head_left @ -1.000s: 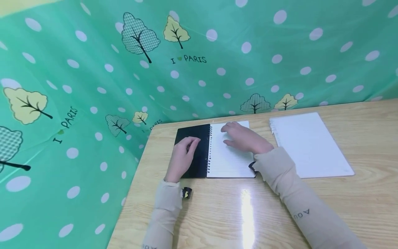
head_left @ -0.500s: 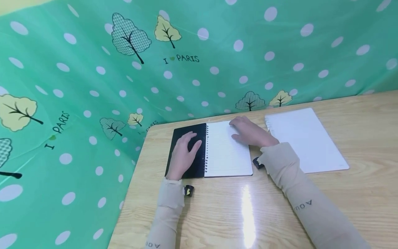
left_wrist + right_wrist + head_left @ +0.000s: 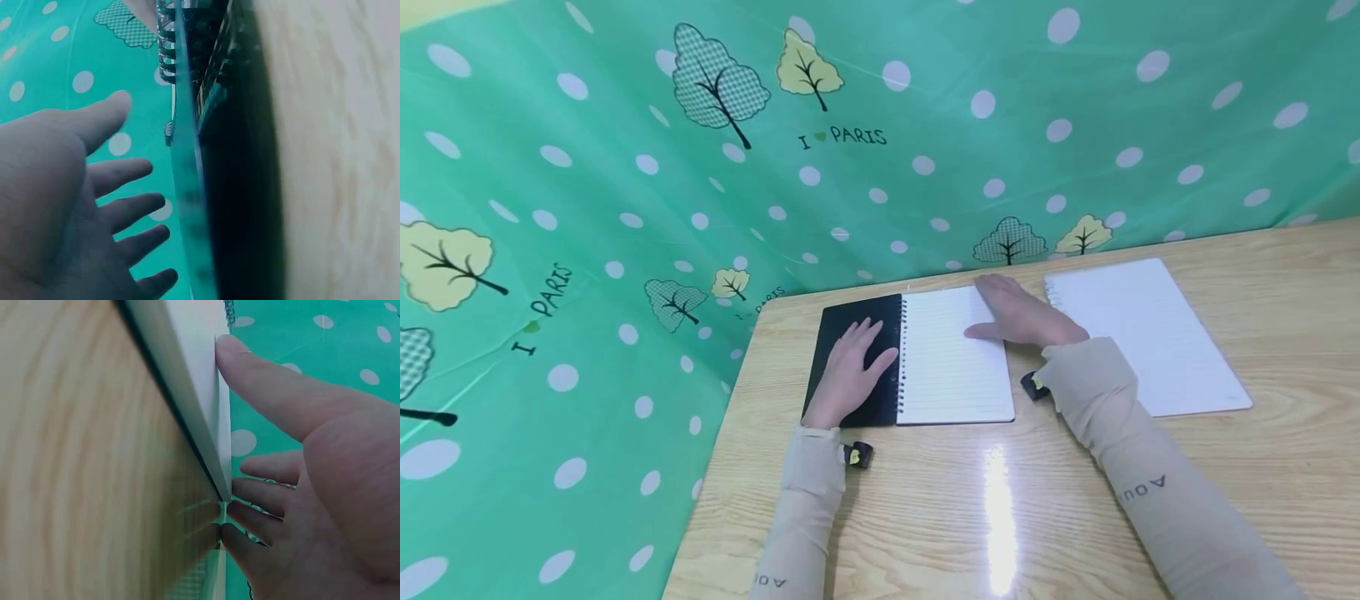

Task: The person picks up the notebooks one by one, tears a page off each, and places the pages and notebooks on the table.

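A spiral notebook [image 3: 951, 375] lies open on the wooden table. On the left is its black cover [image 3: 876, 407], on the right a white lined page, with the black coil [image 3: 902, 367] between them. My left hand [image 3: 850, 367] is over the cover, fingers extended and spread; in the left wrist view its fingertips are close above the dark surface. My right hand [image 3: 1022, 317] is at the page's upper right edge. In the right wrist view its thumb [image 3: 250, 359] touches the page, and the straight fingers reach down beside the stack's edge.
A white sheet or pad [image 3: 1150, 350] with a ragged left edge lies to the right, partly under the right forearm in the head view. A green dotted cloth [image 3: 880, 150] hangs behind and along the left of the table [image 3: 925, 517].
My left hand has uncurled and spread its fingers over the black cover. My right hand has slid rightward across the page to its right edge.
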Action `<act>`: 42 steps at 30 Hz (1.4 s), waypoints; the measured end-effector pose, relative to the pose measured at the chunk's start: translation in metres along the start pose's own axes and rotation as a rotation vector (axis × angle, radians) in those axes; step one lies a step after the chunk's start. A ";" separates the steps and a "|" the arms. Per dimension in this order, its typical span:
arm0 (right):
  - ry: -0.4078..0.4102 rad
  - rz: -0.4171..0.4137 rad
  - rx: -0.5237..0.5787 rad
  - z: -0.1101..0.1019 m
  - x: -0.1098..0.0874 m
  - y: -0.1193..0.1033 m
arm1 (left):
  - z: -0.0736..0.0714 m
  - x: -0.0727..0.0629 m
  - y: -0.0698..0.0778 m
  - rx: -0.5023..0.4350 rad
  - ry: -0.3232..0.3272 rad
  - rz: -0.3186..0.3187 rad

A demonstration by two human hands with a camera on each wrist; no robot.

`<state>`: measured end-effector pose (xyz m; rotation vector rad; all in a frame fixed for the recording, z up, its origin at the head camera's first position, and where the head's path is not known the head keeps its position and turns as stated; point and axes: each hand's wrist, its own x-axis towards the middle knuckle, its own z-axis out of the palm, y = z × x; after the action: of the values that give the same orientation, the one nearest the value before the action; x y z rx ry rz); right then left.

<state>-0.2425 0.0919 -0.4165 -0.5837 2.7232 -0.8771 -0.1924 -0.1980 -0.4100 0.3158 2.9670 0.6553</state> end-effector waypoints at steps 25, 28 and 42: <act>0.161 -0.057 -0.064 -0.009 0.000 -0.001 | 0.006 0.001 -0.006 0.062 -0.133 0.013; 0.183 -0.055 -0.037 -0.009 0.000 -0.002 | 0.006 0.002 -0.005 0.059 -0.131 0.017; 0.359 -0.070 0.064 -0.006 -0.004 -0.010 | 0.006 0.000 -0.006 0.049 -0.133 0.016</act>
<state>-0.2375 0.0893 -0.4049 -0.5589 2.9891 -1.1836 -0.1932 -0.2010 -0.4178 0.3723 2.8594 0.5410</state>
